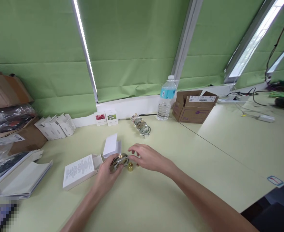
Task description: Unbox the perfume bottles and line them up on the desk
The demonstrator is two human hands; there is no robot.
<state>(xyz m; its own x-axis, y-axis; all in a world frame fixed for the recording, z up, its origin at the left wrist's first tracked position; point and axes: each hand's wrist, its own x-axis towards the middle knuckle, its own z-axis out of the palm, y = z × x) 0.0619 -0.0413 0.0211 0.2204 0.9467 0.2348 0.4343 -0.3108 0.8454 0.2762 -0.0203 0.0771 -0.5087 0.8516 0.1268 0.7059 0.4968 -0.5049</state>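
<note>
I log these colours. In my left hand [105, 178]: a clear bottle [119, 162] with a gold collar. Just right of the grip: a gold cap [130, 166]. Left of the grip: a white carton [80, 171] patterned with grey text rows. Beyond the grip: a white card [111, 145], a pale green desk [180, 154], a brown box [192, 109] and a green blind [132, 48].

Green blinds [132, 42] hang above a white sill [127, 108] behind a pale tabletop [219, 151].

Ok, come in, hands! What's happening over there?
Left hand gripping glass perfume bottle. Right hand open beside it, near gold cap. White carton beside, not blocking.
</note>
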